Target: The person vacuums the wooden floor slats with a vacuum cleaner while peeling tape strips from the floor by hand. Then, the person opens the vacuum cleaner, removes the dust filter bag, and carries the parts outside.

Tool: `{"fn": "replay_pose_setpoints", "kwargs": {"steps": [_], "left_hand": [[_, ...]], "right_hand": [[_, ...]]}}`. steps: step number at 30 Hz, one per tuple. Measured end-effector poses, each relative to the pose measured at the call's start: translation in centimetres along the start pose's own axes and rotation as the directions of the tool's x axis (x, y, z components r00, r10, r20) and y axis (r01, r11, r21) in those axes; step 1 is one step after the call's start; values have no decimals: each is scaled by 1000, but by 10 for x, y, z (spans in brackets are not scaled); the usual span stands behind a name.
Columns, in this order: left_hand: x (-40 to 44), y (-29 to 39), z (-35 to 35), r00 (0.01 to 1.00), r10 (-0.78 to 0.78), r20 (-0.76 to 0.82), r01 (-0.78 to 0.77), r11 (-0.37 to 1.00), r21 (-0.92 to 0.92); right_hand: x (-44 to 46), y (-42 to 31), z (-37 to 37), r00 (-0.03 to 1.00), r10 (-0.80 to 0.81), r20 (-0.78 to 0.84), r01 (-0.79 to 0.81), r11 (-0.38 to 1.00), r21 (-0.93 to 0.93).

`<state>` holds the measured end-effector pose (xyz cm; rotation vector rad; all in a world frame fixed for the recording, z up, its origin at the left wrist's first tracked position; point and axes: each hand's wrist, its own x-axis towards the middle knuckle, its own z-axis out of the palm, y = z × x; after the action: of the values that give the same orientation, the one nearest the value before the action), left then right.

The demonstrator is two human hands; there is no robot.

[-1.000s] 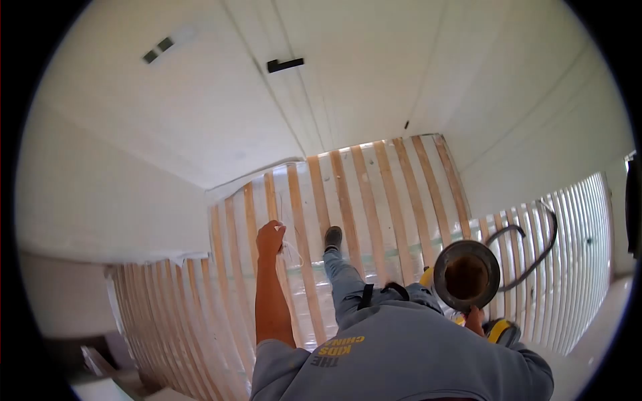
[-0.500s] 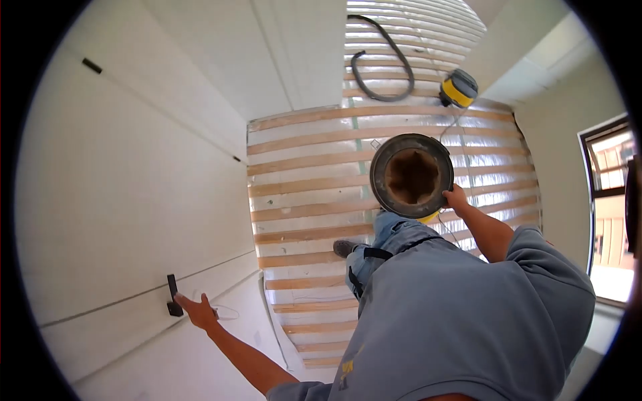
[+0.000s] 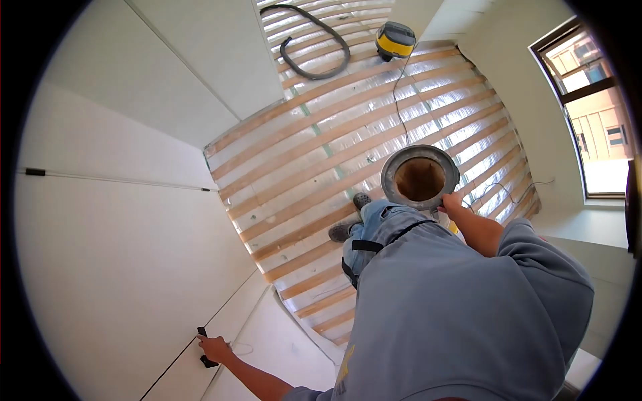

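Note:
My right hand (image 3: 453, 202) grips the rim of a round vacuum filter (image 3: 393, 170), a wide grey ring with a brown, dusty-looking hollow. The filter is held beside my right leg, its hollow facing up. At the lower left, my left hand (image 3: 215, 349) is closed around a black door handle (image 3: 209, 361) on a white door (image 3: 127, 267). Parts of the handle show above and below my fingers. A dark line runs along the door's edge by the handle. Something yellow (image 3: 453, 227) peeks out below my right hand, mostly hidden by my arm and clothes.
Wooden battens (image 3: 321, 214) cross the floor over silvery foil. A yellow and black vacuum head (image 3: 395, 41) sits at the back, its cord (image 3: 396, 100) trailing toward me. Beside it lies a coiled grey hose (image 3: 344, 57). A dark-framed window (image 3: 588, 93) is on the right.
My left hand has gone from spread fingers beside the handle to closing on it. The view has turned and the filter sits slightly lower, still in my right hand.

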<state>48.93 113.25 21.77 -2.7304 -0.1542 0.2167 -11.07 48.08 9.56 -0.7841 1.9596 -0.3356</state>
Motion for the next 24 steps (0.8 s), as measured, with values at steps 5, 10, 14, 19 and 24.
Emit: {"fn": "replay_pose_setpoints", "kwargs": {"steps": [5,10,14,19,24], "left_hand": [[-1,15,9,999,-29,43,28,999,29],[-53,58,-18,998,52,-47,-49,996,76],[-105,120,-77,999,13,-50,-10,998,55],[-167,172,-104,998,54,30,-49,988,-148],[-233,221,-141,995,101,19,-83,900,-427]], "right_hand": [[36,44,-28,983,172,-63,-151,956,250],[56,87,-52,950,310,-26,-277,880,386],[61,89,-56,943,333,-9,-297,852,430],[79,72,-61,950,313,-21,-291,904,313],[98,53,-64,971,238,12,-237,960,151]]}}
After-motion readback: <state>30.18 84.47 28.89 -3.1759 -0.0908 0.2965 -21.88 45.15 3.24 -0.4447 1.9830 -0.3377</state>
